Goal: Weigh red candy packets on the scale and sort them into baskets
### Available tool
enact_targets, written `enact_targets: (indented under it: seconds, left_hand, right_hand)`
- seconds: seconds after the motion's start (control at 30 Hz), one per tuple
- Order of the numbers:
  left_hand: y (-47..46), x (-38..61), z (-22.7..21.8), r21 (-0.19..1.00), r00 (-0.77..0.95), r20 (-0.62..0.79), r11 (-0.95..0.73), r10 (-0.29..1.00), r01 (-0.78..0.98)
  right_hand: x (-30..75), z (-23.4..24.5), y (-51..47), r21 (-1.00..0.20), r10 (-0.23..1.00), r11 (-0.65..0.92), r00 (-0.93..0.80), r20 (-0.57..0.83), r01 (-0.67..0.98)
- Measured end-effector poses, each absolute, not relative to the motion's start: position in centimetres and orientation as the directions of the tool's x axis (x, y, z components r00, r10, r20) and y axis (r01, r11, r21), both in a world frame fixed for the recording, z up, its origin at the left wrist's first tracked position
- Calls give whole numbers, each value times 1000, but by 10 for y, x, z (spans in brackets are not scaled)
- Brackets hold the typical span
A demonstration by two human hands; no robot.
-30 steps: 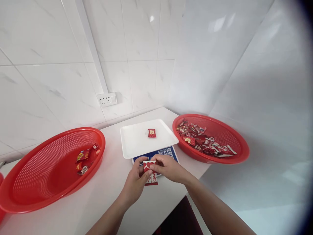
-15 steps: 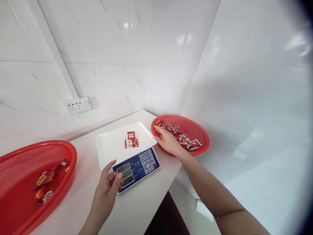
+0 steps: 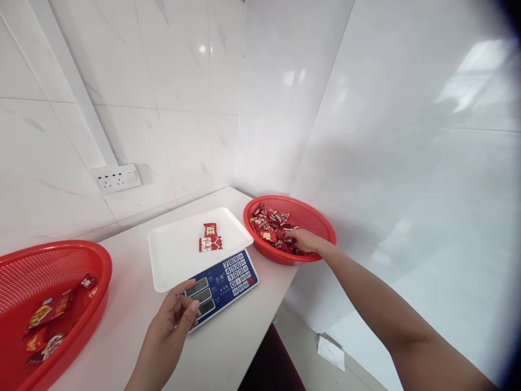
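Head-worn cam, looking fwd & down, near abv tbl (image 3: 222,347), facing tiled wall (image 3: 187,149)

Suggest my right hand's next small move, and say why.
Probably pinch one wrapped packet and lift it: your right hand is down among the packets in the right-hand red basket, and the white tray, holding two packets, has bare room.

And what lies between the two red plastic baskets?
In the head view: a white rectangular tray with two reddish packets, a blue scale panel and, nearer, the left hand.
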State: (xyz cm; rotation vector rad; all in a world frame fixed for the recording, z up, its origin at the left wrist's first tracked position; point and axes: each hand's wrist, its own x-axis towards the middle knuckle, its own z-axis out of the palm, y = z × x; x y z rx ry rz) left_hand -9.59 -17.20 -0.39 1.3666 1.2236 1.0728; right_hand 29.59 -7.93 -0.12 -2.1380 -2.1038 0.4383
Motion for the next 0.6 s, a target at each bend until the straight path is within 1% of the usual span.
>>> enact_targets:
  seconds: [0.13,0.23,0.3,0.4,0.47,0.6]
  left_hand:
    - [-170,-101,-2,987,122,7,-27,992,158]
    - [-170,-102,-2,989,113,16,-33,993,146]
    - [-171,-101,-3,989,116,19,-35,993,145]
    - [-171,-98,-4,989,133,11,-31,991,147]
    - [-170,-98,-5,990,143,3,-24,990,142]
    - [-169,-99,-5,994,170,-17,-2,985,111]
  right_hand:
    - [310,1,-73,-387,997,-64,71,4,920]
    - [317,4,-71,-459,970,-124,205,131,880]
    - [319,6,-70,-510,932,-173,308,192,842]
    - [319,8,-69,-594,870,-224,433,235,773]
    - [316,11,-68,-650,836,-231,489,247,724]
    - [292,22,-71,-752,824,-161,506,253,639]
